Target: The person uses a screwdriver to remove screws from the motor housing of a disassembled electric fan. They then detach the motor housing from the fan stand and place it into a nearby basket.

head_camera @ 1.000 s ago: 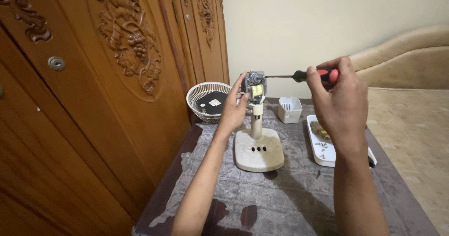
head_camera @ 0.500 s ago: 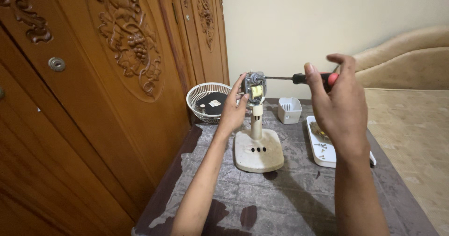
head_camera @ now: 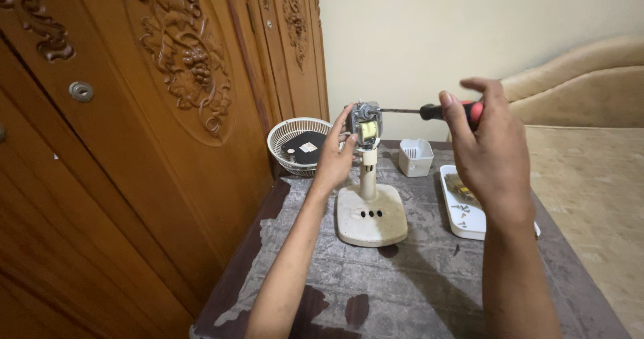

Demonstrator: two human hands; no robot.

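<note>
A small fan motor [head_camera: 365, 119] with a yellow coil sits atop a cream stand and base [head_camera: 371, 216] on the table. My left hand [head_camera: 333, 156] grips the motor from the left side. My right hand [head_camera: 484, 152] holds a red and black screwdriver [head_camera: 451, 111] level, thumb and fingers loosely around the handle. The screwdriver's metal shaft reaches left and its tip touches the motor.
A white fan grille [head_camera: 296, 144] lies at the table's back left by the carved wooden door [head_camera: 154, 111]. A small white box [head_camera: 415, 158] and a white tray [head_camera: 463, 219] with screws sit at the right. A beige bed [head_camera: 590, 171] lies beyond the worn table [head_camera: 402, 292].
My right hand's fingers opened from a full grip and shifted around the screwdriver handle, as in turning it. The left hand and motor stayed put.
</note>
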